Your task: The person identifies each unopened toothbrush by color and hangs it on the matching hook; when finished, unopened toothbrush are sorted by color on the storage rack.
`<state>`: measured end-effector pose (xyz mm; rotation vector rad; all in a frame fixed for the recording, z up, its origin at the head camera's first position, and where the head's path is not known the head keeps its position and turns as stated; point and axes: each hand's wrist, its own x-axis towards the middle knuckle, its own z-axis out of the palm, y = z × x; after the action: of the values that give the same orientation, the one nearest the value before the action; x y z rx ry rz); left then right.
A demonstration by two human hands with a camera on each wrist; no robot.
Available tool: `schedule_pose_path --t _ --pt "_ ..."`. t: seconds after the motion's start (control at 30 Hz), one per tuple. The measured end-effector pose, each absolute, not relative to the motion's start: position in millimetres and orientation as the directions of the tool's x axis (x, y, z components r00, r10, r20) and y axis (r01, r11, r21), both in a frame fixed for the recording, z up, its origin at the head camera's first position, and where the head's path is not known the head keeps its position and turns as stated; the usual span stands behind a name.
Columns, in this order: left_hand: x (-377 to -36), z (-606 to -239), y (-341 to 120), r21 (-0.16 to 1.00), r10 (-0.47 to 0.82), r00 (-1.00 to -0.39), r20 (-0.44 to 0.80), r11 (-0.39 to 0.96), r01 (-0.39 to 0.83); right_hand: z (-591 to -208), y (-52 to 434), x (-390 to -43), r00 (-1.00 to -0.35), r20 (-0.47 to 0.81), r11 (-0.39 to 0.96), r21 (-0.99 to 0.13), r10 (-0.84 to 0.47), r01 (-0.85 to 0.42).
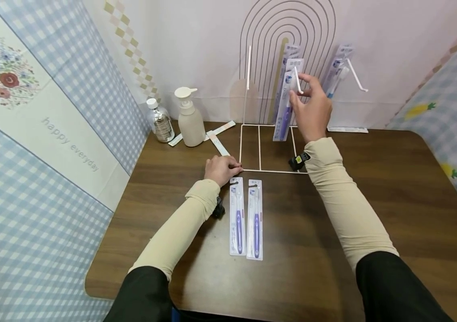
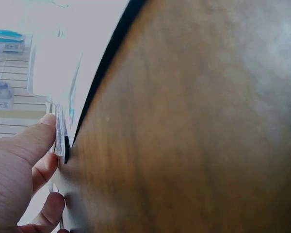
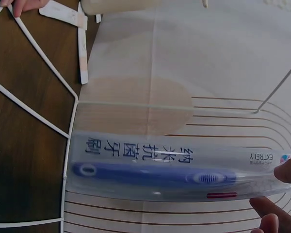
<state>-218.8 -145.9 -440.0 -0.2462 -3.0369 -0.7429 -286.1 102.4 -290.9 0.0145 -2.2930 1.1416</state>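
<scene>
A white wire rack (image 1: 272, 171) stands at the back of the brown table (image 1: 373, 188). My right hand (image 1: 311, 107) is raised at the rack's middle hook (image 1: 298, 82) and pinches the top of a packaged blue toothbrush (image 1: 285, 112), which hangs down there. The right wrist view shows that pack (image 3: 155, 170) lying across the frame with my fingertips (image 3: 288, 172) at its end. My left hand (image 1: 222, 169), fingers curled, holds the front left corner of the rack's base. Two packaged purple toothbrushes (image 1: 237, 217) (image 1: 255, 219) lie side by side just in front of that hand.
More toothbrush packs (image 1: 337, 71) hang by the rack's right hook (image 1: 357, 78). A cream pump bottle (image 1: 190, 118) and a small clear bottle (image 1: 161, 121) stand at the back left, with flat white strips (image 1: 220, 143) beside them. Patterned walls close in the table on three sides.
</scene>
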Motion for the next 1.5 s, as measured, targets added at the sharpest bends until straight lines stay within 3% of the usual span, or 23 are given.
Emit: schedule_pose_path --t 0.27,0.57,0.73,0.9,1.13,1.33,1.5 --pt "-217 -436 -145 0.459 0.153 -0.987 0.052 0.874 0.16 -291 107 -290 -0.833 0.494 0.62 -0.743 0.25 -0.254" --pt "-217 -440 -147 0.464 0.156 -0.986 0.056 0.87 0.164 -286 120 -255 -0.852 0.438 0.412 -0.859 0.286 -0.303" --pt "-219 -441 -147 0.458 0.15 -0.987 0.058 0.874 0.16 -301 123 -223 -0.886 0.415 0.375 -0.87 0.207 -0.32" --pt "-220 -441 -146 0.46 0.148 -0.988 0.051 0.874 0.155 -332 122 -189 -0.952 0.299 0.322 -0.909 0.065 -0.263" --pt "-216 -441 -144 0.463 0.154 -0.987 0.044 0.872 0.157 -388 111 -154 -0.986 0.105 0.405 -0.902 -0.132 -0.15" --pt "-214 -441 -144 0.46 0.155 -0.987 0.048 0.873 0.16 -422 96 -142 -0.959 -0.052 0.516 -0.85 -0.277 -0.103" --pt "-214 -437 -144 0.465 0.151 -0.987 0.059 0.87 0.161 -433 88 -141 -0.938 -0.105 0.576 -0.81 -0.33 -0.111"
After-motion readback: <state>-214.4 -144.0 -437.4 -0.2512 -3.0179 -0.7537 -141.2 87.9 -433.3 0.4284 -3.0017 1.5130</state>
